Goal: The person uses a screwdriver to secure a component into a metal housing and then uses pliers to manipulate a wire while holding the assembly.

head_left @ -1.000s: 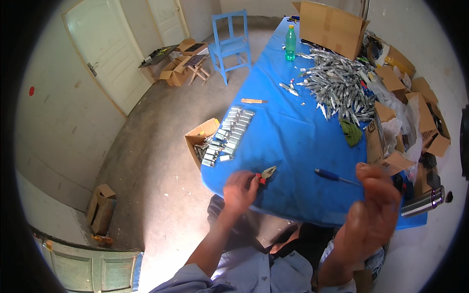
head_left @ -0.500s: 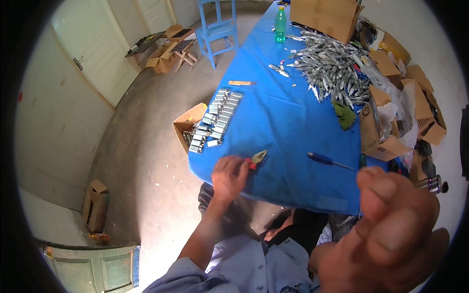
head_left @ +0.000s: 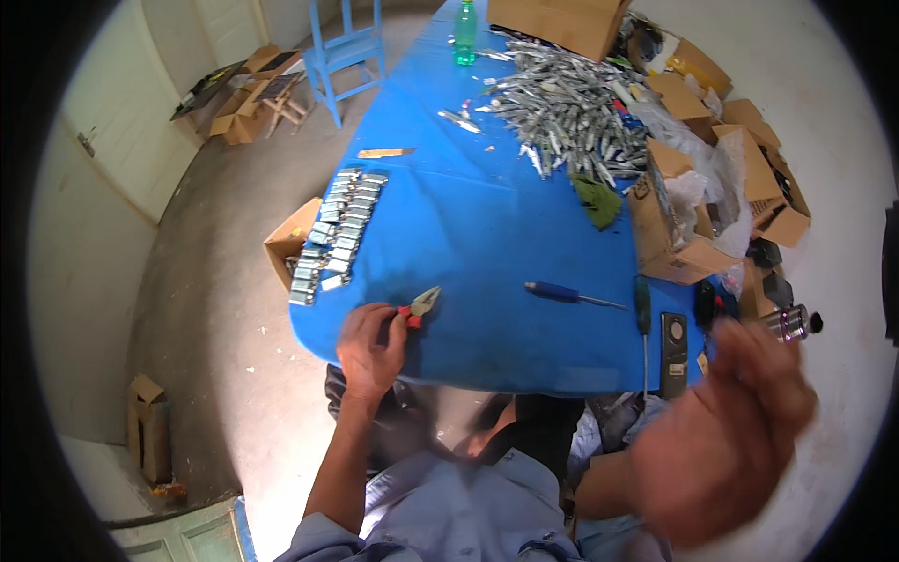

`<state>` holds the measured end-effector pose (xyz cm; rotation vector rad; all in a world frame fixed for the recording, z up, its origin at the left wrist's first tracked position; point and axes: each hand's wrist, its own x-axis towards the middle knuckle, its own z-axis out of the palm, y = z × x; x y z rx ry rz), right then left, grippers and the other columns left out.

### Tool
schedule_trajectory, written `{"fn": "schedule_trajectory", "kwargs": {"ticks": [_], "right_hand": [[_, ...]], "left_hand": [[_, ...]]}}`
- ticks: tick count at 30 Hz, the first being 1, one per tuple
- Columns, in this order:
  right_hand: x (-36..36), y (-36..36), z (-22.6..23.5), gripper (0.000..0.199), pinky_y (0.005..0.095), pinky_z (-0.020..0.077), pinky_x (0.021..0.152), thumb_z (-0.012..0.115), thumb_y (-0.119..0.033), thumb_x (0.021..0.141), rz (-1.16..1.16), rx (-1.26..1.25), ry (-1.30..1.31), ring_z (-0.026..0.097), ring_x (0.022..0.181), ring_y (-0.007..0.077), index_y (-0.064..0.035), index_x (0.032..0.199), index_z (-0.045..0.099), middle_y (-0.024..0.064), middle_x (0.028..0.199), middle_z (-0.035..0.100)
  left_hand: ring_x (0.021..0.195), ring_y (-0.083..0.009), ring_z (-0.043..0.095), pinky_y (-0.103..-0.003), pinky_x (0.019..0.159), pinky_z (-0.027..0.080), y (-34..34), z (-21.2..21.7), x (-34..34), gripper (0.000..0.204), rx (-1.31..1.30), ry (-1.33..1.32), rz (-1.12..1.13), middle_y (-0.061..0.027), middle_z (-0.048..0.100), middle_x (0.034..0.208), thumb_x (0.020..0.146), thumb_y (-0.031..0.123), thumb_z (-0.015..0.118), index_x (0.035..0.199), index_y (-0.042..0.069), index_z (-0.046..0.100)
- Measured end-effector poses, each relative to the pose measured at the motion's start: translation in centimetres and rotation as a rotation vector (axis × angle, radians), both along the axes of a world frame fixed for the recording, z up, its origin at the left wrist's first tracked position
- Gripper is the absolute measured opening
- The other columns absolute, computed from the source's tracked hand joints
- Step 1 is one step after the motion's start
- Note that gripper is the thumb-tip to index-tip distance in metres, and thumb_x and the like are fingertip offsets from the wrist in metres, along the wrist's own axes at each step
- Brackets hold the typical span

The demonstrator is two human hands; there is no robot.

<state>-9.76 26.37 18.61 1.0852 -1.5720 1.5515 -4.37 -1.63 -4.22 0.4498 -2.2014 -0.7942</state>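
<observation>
One tool gripped: pliers, red handles in the closed left hand, at the near edge of the blue-covered surface; contact with the cover unclear.
Pliers' hold: handle end in the fingers, metal nose facing away from the palm; probably held so to leave the nose unobstructed.
Right hand: raised, well to the right of the pliers; fingers bent, blurred; cannot tell whether it holds anything.
Metal-cased pieces: ranked in rows beyond and left of the pliers; order suggests sorting or easy counting.
Blue screwdriver: right of the pliers, shaft pointing away from them; presumably laid within reach.
Green-handled screwdriver: farther right of the pliers, beside a dark flat device.
Orange-handled cutter: beyond the pliers, past the rows.
Silvery heap: far beyond and right of the pliers; green cloth at its near side.
Obstructions: carton right of and beyond the pliers, crowding that side; blue screwdriver lies between pliers and device; right hand masks the surface's near right corner.
</observation>
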Motion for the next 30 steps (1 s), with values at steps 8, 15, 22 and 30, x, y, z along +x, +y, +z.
{"fn": "schedule_trajectory", "kwargs": {"ticks": [8, 15, 22, 30], "right_hand": [[-10.0, -4.0, -11.2, 0.014, 0.0284, 0.054, 0.079, 0.069, -0.011, 0.1, -0.213, 0.157, -0.638, 0.069, 0.088, 0.015, 0.0017, 0.103, 0.072, 0.0101, 0.098, 0.075], [-12.9, -4.6, -16.0, 0.016, 0.0379, 0.0528, 0.068, 0.069, -0.019, 0.097, -0.406, 0.483, -0.646, 0.071, 0.08, 0.0288, -0.0039, 0.098, 0.074, 0.0108, 0.092, 0.074], [-20.3, -4.9, -18.7, 0.015, 0.0455, 0.0547, 0.074, 0.064, -0.017, 0.096, -0.525, 0.648, -0.609, 0.071, 0.088, 0.0353, -0.0069, 0.099, 0.075, 0.0124, 0.097, 0.074], [-29.7, -9.6, -20.2, 0.016, 0.0522, 0.0544, 0.077, 0.068, -0.021, 0.096, -0.576, 0.803, -0.45, 0.071, 0.094, 0.0401, -0.0091, 0.103, 0.075, 0.0163, 0.102, 0.071]], "left_hand": [[0.095, -0.0357, 0.072, -0.042, 0.086, 0.057, 0.1, 0.1, 0.0, 0.011, 0.046, 0.007, -0.016, -0.0178, 0.075, 0.104, 0.089, 0.007, 0.078, 0.097, -0.001, 0.076], [0.098, -0.0356, 0.071, -0.042, 0.088, 0.056, -0.3, -0.1, 0.3, 0.012, 0.029, -0.029, -0.014, -0.0183, 0.075, 0.105, 0.089, 0.005, 0.077, 0.098, -0.002, 0.075], [0.098, -0.0354, 0.07, -0.042, 0.088, 0.056, -0.1, 0.2, 0.0, 0.01, 0.007, -0.044, -0.014, -0.0171, 0.075, 0.104, 0.088, 0.003, 0.075, 0.097, -0.002, 0.074], [0.098, -0.0345, 0.069, -0.043, 0.089, 0.054, -0.5, -0.2, -0.1, 0.012, -0.023, -0.077, -0.026, -0.0162, 0.074, 0.107, 0.088, 0.002, 0.075, 0.099, 0.0, 0.073]]}}
